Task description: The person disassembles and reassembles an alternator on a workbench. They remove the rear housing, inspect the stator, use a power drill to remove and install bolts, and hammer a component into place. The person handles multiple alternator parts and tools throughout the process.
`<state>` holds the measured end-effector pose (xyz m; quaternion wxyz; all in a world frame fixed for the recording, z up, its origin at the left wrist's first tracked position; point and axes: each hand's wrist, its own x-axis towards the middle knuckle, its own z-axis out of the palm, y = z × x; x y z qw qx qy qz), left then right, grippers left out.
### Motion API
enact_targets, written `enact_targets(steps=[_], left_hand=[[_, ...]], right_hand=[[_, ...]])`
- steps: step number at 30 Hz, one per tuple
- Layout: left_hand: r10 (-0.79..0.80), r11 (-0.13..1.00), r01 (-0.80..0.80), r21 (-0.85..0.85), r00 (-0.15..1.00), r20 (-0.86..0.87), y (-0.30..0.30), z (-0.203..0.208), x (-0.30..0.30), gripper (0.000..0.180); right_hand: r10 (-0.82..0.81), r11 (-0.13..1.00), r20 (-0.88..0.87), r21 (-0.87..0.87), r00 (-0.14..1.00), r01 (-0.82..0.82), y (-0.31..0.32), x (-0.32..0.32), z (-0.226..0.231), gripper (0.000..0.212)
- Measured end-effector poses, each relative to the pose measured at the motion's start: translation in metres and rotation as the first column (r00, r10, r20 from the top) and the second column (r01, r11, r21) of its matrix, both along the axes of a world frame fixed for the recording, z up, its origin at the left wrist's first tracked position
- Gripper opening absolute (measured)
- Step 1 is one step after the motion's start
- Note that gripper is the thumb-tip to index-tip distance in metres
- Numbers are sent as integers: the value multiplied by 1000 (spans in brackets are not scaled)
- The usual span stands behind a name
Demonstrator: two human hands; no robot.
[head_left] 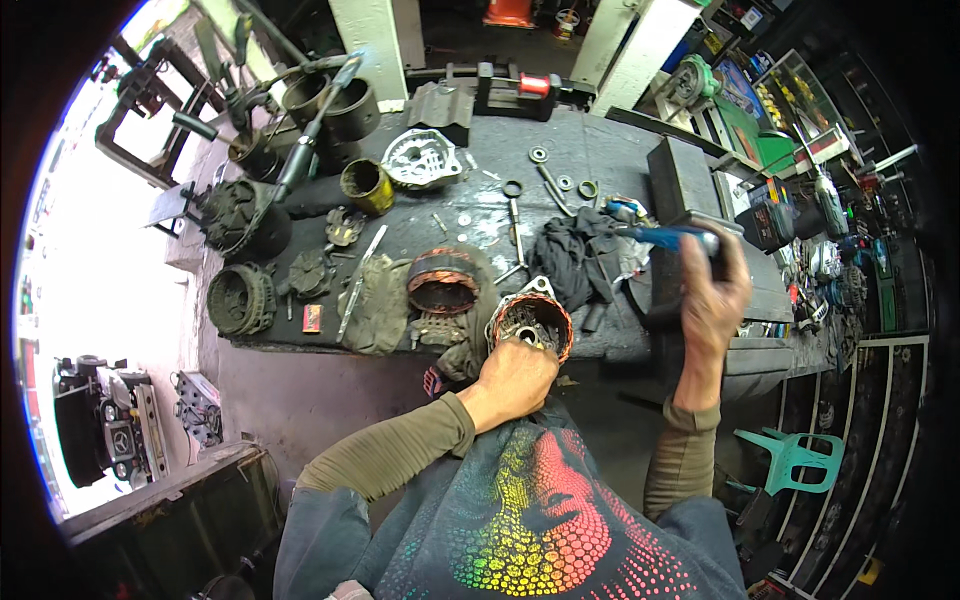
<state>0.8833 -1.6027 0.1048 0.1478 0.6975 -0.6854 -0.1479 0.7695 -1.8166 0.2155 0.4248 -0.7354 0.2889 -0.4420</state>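
Close to my body, at the front edge of the bench, sits an alternator housing (540,288) with a copper-wound stator (566,338) in it. My left hand (517,378) is closed at its near rim, fingertips reaching inside; the fingers hide whatever they pinch there. Raised to the right, my right hand (712,290) is wrapped round a blue-handled tool (665,238), smeared by motion, its working end pointing left. A loose stator ring (443,282) with copper windings lies left of the housing. Behind it are a dark rag (572,255) and a wrench-like tool (517,228).
A pale metal end cover (422,158), a yellow can (367,187) and a dark housing (241,300) stand on the bench's left side. Dark steel blocks (680,180) border it at the right. A bench vise (515,92) sits at the back, a green stool (803,462) lower right.
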Motion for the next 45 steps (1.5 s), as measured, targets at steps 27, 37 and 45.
enact_targets(steps=[27, 37, 45], left_hand=[[256, 953, -302, -27, 849, -462, -6, -39, 14, 134], [205, 954, -277, -115, 883, -423, -5, -46, 19, 137], [204, 956, -288, -59, 793, -574, -5, -42, 24, 133]], right_hand=[[86, 995, -316, 77, 945, -65, 96, -59, -64, 20], [33, 997, -407, -55, 913, -60, 104, -41, -63, 15], [-126, 992, -454, -66, 882, 108, 115, -31, -64, 26]])
